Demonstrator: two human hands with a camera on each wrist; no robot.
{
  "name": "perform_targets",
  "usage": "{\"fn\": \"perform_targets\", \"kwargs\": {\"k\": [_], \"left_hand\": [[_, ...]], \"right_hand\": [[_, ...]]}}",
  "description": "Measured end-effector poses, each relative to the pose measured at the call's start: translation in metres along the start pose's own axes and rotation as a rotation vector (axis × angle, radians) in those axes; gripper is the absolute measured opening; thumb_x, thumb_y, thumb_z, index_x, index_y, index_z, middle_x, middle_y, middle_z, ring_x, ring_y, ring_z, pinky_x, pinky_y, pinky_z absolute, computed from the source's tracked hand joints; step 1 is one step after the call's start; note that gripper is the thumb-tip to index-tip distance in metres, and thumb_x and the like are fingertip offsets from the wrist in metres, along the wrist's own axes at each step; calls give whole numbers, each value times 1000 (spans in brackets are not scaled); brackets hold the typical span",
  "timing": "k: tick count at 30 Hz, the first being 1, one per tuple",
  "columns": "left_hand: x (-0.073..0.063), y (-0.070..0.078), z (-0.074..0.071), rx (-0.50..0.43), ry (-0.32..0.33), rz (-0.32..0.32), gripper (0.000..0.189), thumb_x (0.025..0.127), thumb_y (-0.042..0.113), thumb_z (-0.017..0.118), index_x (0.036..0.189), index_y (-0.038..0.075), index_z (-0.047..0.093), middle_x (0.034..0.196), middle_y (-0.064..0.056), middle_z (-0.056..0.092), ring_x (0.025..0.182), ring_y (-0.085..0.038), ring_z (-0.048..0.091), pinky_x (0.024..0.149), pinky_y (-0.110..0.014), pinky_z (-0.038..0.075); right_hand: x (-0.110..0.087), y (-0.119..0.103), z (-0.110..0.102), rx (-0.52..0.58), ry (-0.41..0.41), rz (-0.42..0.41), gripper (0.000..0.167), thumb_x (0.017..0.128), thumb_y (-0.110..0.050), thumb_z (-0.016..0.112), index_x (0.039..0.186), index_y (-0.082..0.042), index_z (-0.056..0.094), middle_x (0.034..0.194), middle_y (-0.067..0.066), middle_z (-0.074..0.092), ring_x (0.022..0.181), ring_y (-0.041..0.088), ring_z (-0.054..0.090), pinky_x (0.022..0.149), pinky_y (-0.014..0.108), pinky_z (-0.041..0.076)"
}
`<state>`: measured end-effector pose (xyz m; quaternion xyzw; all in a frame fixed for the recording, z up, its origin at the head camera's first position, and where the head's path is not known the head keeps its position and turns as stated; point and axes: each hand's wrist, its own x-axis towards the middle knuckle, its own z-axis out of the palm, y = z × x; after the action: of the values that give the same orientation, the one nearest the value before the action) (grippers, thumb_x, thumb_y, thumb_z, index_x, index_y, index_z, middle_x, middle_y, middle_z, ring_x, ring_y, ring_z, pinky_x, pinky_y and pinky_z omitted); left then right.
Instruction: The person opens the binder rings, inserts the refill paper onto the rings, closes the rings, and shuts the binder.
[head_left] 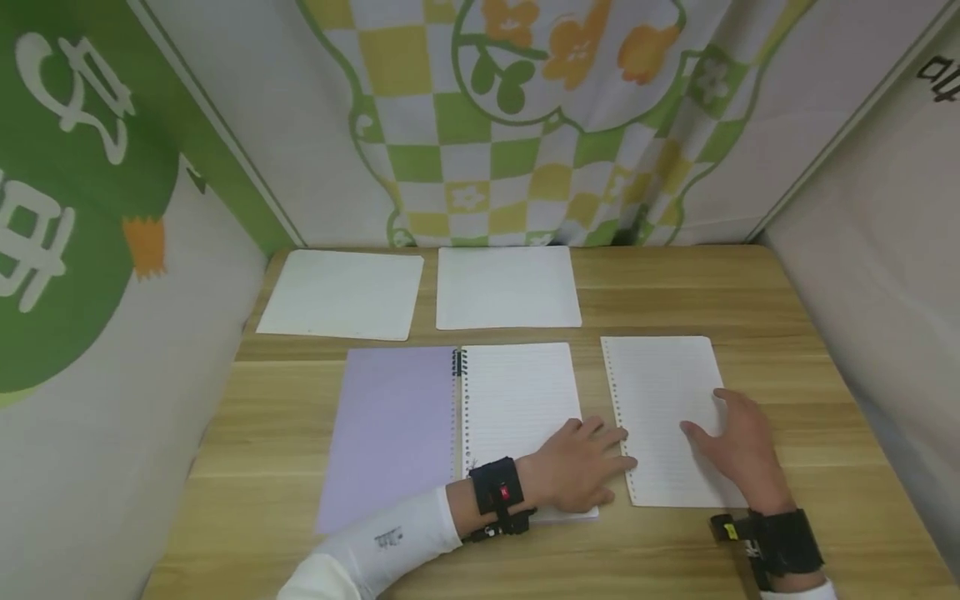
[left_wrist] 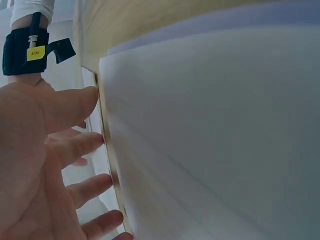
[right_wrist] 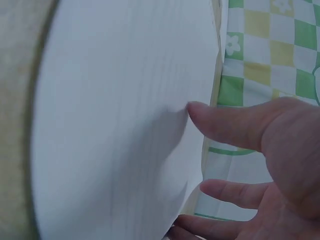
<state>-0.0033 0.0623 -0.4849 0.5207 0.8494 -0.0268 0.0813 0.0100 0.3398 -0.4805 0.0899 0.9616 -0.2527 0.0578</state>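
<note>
A loose lined sheet [head_left: 660, 417] with punched holes down its left side lies on the table. My right hand [head_left: 742, 450] is at its right side; in the right wrist view the thumb [right_wrist: 225, 122] is on or just over the paper, fingers apart near the edge. My left hand [head_left: 577, 467] reaches over the right page of an open spiral notebook [head_left: 517, 392], fingers spread, fingertips at the sheet's holed edge. Whether they press on it is unclear. The notebook's purple cover [head_left: 393, 417] lies to the left, partly behind the left sleeve.
Two blank white sheets, a left one [head_left: 341, 296] and a middle one [head_left: 508, 287], lie along the back of the wooden table [head_left: 675, 292]. Behind them hangs a checked, flowered curtain [head_left: 480, 158]. Fabric walls stand on both sides.
</note>
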Motion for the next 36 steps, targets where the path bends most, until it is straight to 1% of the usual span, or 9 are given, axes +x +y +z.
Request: {"fn": "perform_targets", "kwargs": {"k": [8,11,14,18,23,26,30,33,36], "left_hand": [[0,6,-4,39,-31,-36,52,108,55,53,158,42,49,167,5,41,139,-21,46,110,-35,46],[0,5,-5,31,-43,-40,51,108,54,53,157,43,49,168,5,40,139,-21,45,110,-34,45],[-1,6,-6,30,-46,-45,51,108,53,53,158,43,49,168,5,40,138,-21,46,110,-34,45],[0,6,-6,35,-40,-41,51,108,53,52,158,43,49,168,5,40,138,-20,46,109,-34,46],[-1,4,-7,-19,-53,-54,51,108,54,52,158,42,49,170,5,38,142,-22,44,112,-37,44],[-3,0,-4,-121,-8,-90,51,108,52,54,157,36,52,169,2,39,145,-26,43,114,-42,43],[-8,-10,1,-327,107,-191,50,109,46,55,154,24,56,158,-2,51,137,-28,49,108,-42,46],[-11,-21,1,-537,186,-282,45,110,39,56,148,16,59,141,-2,63,122,-20,56,100,-34,48],[-14,-31,1,-821,225,-351,39,110,34,55,139,10,64,125,0,72,106,-11,63,90,-26,53]], "right_hand": [[-1,6,2,70,52,42,71,96,-13,75,149,19,40,148,48,40,136,64,40,110,77,36],[1,13,-2,126,102,55,66,100,-13,70,150,17,40,144,45,47,129,61,50,102,72,45],[4,26,-10,146,124,78,60,104,-18,66,150,13,44,135,41,58,117,56,62,84,56,56],[6,49,-27,139,6,111,56,109,-33,60,143,11,54,129,38,65,113,52,65,73,34,53],[12,67,-38,168,-171,137,68,109,-50,57,141,10,59,134,37,65,117,48,66,74,28,54],[13,72,-39,215,-218,142,73,108,-51,57,146,11,55,140,37,62,113,39,68,75,27,56],[11,76,-40,319,-262,168,77,108,-50,59,151,13,48,147,37,56,104,11,67,77,24,59],[8,77,-41,387,-269,198,79,108,-50,60,153,13,46,147,33,56,97,-1,63,79,21,59],[5,70,-39,451,-270,204,77,107,-48,62,152,13,46,134,16,66,96,-2,63,80,21,59]]}}
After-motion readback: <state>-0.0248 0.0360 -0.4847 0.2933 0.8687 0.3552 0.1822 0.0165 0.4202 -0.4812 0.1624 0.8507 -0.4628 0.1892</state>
